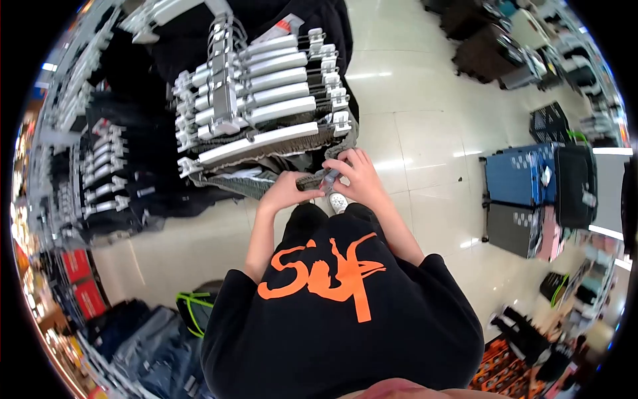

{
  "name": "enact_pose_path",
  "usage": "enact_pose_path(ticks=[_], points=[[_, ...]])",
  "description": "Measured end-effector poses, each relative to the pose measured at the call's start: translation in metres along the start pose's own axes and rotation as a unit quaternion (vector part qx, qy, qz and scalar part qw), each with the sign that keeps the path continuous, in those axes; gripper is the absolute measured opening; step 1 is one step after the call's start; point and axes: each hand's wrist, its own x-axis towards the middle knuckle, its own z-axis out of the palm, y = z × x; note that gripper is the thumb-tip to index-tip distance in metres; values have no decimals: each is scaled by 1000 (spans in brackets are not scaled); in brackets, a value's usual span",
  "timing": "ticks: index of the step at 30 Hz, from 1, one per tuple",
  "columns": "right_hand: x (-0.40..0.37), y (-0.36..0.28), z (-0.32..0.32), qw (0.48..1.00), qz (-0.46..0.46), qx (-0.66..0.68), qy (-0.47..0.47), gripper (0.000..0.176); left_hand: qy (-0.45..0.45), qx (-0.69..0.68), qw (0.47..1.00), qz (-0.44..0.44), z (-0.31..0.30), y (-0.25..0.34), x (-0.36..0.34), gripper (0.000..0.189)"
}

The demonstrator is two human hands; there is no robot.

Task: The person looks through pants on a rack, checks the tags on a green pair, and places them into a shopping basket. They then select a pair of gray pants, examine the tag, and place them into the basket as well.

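Observation:
Grey trousers (247,187) with a gathered waistband hang at the front of a clothes rack, close before my body. My left hand (287,191) pinches their waistband, thumb and fingers pressed together. Just to the right, my right hand (359,174) grips the same waistband near its corner, with fingers curled over the cloth. Between the two hands a small stretch of fabric is bunched up. A white clip hanger (266,143) lies right behind, one clip close to my right hand. More white hangers with dark garments line up along a chrome rail (224,100).
Another rack of dark clothes (143,159) stands on the left. Folded jeans (156,346) and a black bag with green trim (194,311) are at lower left. Blue suitcases (515,176) stand on the tiled floor (425,153) at right. A person (525,332) is at lower right.

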Motion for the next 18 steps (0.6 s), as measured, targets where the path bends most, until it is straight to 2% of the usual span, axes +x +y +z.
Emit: enact_pose_path(ticks=[3, 7, 8, 12, 14, 18], points=[[-1, 7, 3, 999, -26, 41, -21, 39, 2, -51, 991, -122, 8, 3, -11, 41], [2, 10, 3, 995, -73, 53, -47, 39, 75, -151, 976, -138, 27, -5, -31, 35], [2, 10, 3, 994, -78, 57, -54, 38, 91, -150, 977, -118, 33, -14, -33, 35], [-1, 14, -1, 991, -101, 51, -73, 35, 75, -134, 980, -126, 35, -8, -33, 37], [-3, 17, 0, 992, -117, 27, -25, 34, 53, -122, 985, -113, 32, 0, -31, 36], [-10, 16, 1, 995, -97, 33, 2, 31, 40, -198, 970, -136, 37, 11, -34, 36]])
